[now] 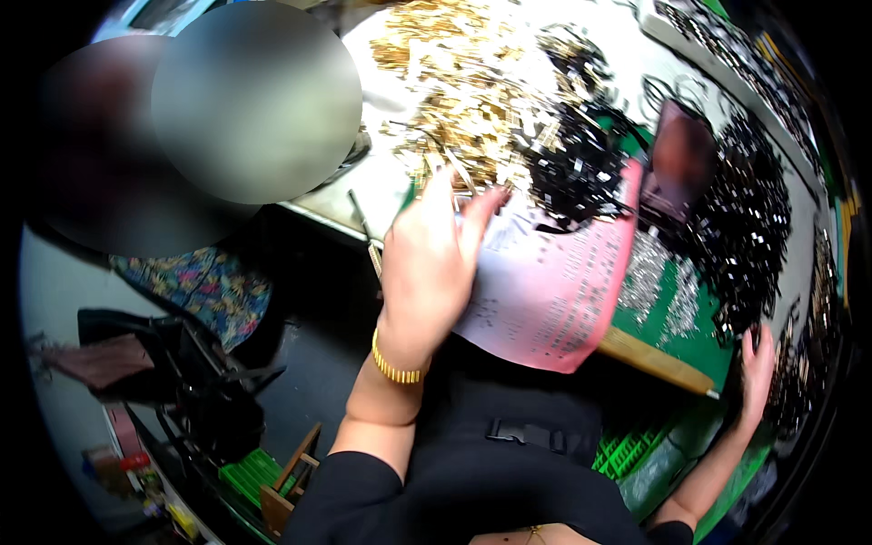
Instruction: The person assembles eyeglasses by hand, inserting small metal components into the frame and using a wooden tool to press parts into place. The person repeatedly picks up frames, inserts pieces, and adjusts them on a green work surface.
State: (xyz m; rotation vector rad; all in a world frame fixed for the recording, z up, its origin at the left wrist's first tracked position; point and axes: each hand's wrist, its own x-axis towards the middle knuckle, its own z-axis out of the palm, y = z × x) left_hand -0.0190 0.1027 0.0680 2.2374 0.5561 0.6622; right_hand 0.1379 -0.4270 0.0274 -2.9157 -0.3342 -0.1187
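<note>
On the surface, gold pieces sit by the half-curled left hand, black pieces by the loose right hand; can't tell if either's gripping. Honestly I'd pinch lightly, less scatter.

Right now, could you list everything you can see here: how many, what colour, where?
Shiny thin strips: one heap, gold, top centre
Glossy small pieces: two main heaps, black, centre and right
Curved printed sheet: one, pink, centre
Flat rectangular slab: one, dark, between black heaps
Glittering bits: two piles, silver, right of sheet
Tabletop: one, white, behind heaps
Floral cloth: one, multicoloured, left
Slatted plastic crates: two visible, green, lower left and lower right
Bracelet: one, gold, left wrist
Left hand: one, bare, by gold strips
Right hand: one, bare, by right black heap
</note>
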